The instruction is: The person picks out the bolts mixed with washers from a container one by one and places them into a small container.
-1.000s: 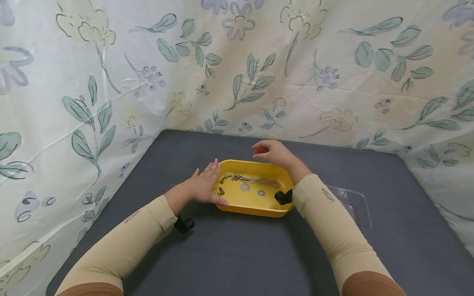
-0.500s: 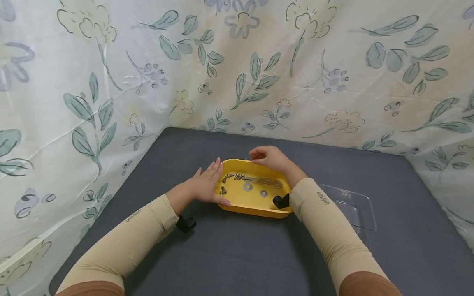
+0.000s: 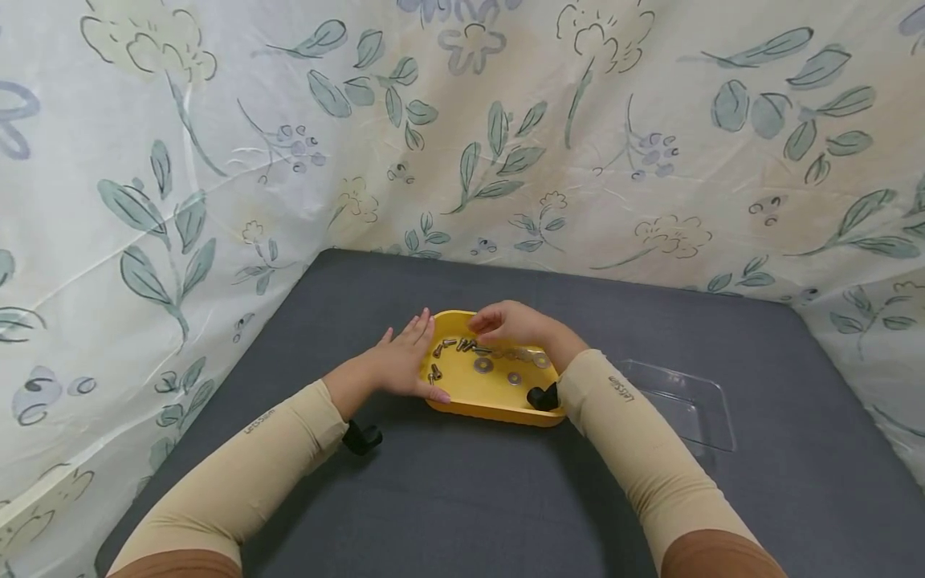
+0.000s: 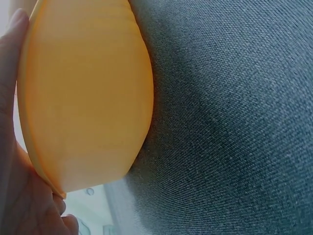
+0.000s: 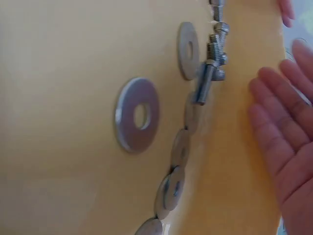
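A yellow plastic tray (image 3: pixel 491 412) lies on the table with small metal hardware in it. My left hand (image 3: pixel 393 366) rests over its left end, fingers spread and the thumb along the front rim. In the left wrist view, the thumb (image 4: pixel 10 54) lies against the tray's edge. My right hand (image 3: pixel 516 323) hovers over the far side of the tray, fingers loosely bent and holding nothing. The right wrist view has its palm (image 5: pixel 303 181) beside the far wall, near a cluster of screws (image 5: pixel 209 81). Flat washers (image 5: pixel 127 110) lie along the tray floor.
To the right of the tray, partly behind the right sleeve, lies a clear plastic container (image 3: pixel 694 409). A dark grey cloth (image 3: pixel 433 498) covers the table. Floral fabric (image 3: pixel 506 120) hangs behind and at the sides. Black straps (image 3: pixel 361 438) show at both wrists.
My right hand has come down and leftward, from beyond the far rim to over the tray's far side. The left hand has kept its place on the tray. The view has shifted slightly.
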The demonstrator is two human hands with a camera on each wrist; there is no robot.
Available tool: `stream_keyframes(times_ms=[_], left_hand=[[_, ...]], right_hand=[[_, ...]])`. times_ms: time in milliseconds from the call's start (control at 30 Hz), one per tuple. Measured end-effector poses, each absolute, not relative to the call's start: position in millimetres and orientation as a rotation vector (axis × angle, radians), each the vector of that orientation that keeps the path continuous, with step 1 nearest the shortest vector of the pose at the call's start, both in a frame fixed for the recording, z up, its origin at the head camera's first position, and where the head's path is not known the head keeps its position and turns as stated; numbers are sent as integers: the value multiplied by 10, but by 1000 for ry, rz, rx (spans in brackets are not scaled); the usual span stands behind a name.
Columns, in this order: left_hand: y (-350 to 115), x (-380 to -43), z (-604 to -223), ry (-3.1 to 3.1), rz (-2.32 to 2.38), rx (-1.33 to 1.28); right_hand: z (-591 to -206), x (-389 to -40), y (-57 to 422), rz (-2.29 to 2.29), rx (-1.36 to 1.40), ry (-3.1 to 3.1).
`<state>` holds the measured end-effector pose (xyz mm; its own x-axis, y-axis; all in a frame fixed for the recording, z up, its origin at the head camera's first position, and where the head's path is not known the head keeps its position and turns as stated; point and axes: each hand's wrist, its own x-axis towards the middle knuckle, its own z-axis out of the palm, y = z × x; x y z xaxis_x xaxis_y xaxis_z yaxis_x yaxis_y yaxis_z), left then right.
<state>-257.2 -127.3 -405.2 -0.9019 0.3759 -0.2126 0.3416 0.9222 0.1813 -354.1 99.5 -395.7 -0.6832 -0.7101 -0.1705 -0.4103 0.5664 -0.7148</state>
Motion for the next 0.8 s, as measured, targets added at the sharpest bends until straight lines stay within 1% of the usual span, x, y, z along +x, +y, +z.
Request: stream_keyframes(times_ms=[233, 500, 800], left_hand=[[-1284, -2565, -4059, 2838, 221, 569], [-1297, -2558, -4067, 2824, 217, 563], [-1311, -2545, -4054, 2825, 217, 560]], right_hand=[[-4085, -3522, 972, -674, -957, 2369], [-4179, -3489, 944, -669, -980, 2406], [-4199, -3459, 879, -559, -1098, 2494]])
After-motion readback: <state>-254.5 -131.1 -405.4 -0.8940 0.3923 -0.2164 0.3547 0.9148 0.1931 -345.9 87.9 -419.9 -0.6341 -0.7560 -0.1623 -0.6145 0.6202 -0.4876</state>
